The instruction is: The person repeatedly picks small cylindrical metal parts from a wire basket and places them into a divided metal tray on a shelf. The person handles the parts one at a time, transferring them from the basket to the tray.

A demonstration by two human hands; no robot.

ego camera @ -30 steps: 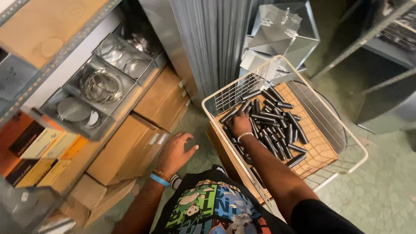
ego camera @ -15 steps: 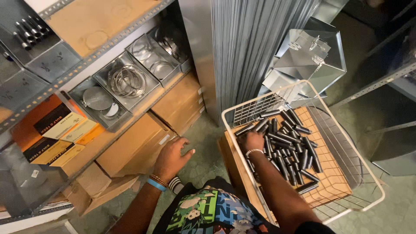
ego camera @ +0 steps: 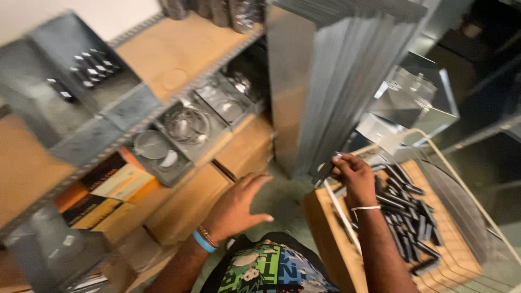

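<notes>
The right hand point(ego camera: 353, 173) pinches a dark metal piece point(ego camera: 325, 172) between its fingertips, raised just above the near corner of the wire basket point(ego camera: 461, 179). More dark metal pieces point(ego camera: 407, 211) lie piled in that basket, just below the grip. The left hand point(ego camera: 239, 209) is spread and holds nothing, hovering near the cardboard boxes point(ego camera: 190, 201) under the shelf point(ego camera: 179, 54).

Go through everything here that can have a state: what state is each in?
right hand: closed on a dark tube, lifted above the basket
left hand: open, holding nothing
wire basket: holds loose dark tubes
metal bins: open-topped, rings inside
cardboard boxes: closed
</notes>
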